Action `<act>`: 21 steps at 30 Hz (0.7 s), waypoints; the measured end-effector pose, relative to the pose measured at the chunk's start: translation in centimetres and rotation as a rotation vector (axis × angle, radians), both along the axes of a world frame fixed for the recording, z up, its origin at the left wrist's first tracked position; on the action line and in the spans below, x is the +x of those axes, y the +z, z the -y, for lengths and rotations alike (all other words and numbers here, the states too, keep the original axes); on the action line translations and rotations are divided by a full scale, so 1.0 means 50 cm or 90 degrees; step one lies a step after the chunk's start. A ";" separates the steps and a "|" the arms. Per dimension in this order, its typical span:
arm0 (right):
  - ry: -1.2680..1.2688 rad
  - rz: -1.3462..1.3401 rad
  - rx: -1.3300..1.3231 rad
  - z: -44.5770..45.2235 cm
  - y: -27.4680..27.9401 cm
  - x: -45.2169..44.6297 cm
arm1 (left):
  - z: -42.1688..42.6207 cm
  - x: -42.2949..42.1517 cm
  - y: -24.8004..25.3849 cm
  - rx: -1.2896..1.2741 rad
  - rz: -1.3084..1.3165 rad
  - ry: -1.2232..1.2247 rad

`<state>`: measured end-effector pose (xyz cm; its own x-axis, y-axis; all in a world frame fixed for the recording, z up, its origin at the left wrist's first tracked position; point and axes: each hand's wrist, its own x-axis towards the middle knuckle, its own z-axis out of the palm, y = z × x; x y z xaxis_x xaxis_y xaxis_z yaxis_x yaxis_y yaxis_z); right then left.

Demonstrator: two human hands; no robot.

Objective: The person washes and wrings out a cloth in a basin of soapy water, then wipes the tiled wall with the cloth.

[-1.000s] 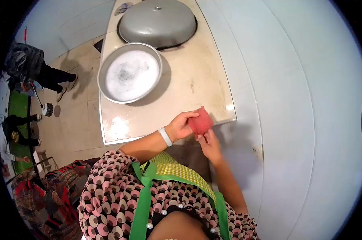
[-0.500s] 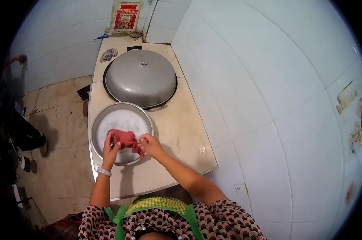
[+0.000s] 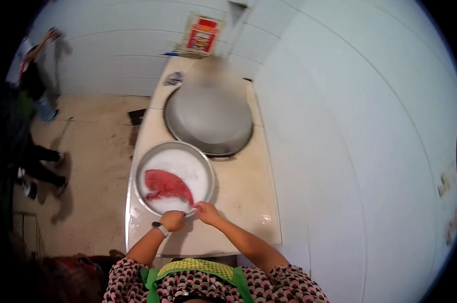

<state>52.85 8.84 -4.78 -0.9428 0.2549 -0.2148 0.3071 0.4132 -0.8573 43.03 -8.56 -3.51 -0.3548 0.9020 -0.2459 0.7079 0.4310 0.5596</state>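
Observation:
A red cloth (image 3: 169, 185) is spread inside a round metal basin (image 3: 212, 174), over a whitish bottom. My right hand (image 3: 207, 212) is closed at the basin's near right rim, pinching the cloth's narrow end. At the near rim, my left hand (image 3: 173, 220) is curled shut, with a watch on its wrist. Its fingers are mostly hidden from above, so what they hold cannot be made out. The basin rests on a cream tiled counter (image 3: 246, 202).
Beyond the basin stands a large wok with a domed metal lid (image 3: 208, 113), partly blurred. A crumpled cloth (image 3: 173, 79) lies at its left. The tiled wall (image 3: 329, 131) borders the counter's right side. People stand on the floor at left, one reaching an arm (image 3: 42, 42) to the wall.
The red cloth, bunched between both hands before, now lies stretched out in the basin. My hands have drawn back to the near rim. The view has shifted, showing more of the left side.

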 end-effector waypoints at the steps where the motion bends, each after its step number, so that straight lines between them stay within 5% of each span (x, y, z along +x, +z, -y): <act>1: 0.006 -0.015 -0.012 -0.002 0.010 0.007 | -0.002 0.008 -0.014 -0.007 -0.037 0.020; 5: 0.067 0.002 0.049 -0.008 0.014 0.005 | -0.001 0.029 -0.030 -0.037 -0.100 0.101; 7: 0.028 0.002 -0.137 -0.016 0.001 -0.005 | -0.003 0.022 -0.029 -0.019 -0.109 0.068; 9: 0.011 0.037 -0.146 0.005 0.042 -0.022 | 0.012 0.023 0.008 -0.023 -0.107 0.034; 10: 0.025 0.003 -0.099 -0.012 -0.036 -0.041 | 0.012 0.021 0.013 -0.031 -0.105 0.025; 11: 0.030 0.052 -0.214 0.015 0.063 -0.053 | 0.016 0.026 0.013 -0.036 -0.104 0.007; 19: 0.374 -0.147 0.216 0.077 0.044 -0.130 | 0.071 0.060 0.031 -0.071 -0.088 0.024; 21: 0.432 -0.029 0.215 0.103 0.037 -0.138 | 0.093 0.065 0.024 -0.071 -0.048 0.026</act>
<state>45.95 3.71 -2.92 -0.9226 -0.3386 -0.1846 -0.1409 0.7416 -0.6559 46.27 -13.23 -2.29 -0.4124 0.8546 -0.3157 0.7263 0.5176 0.4523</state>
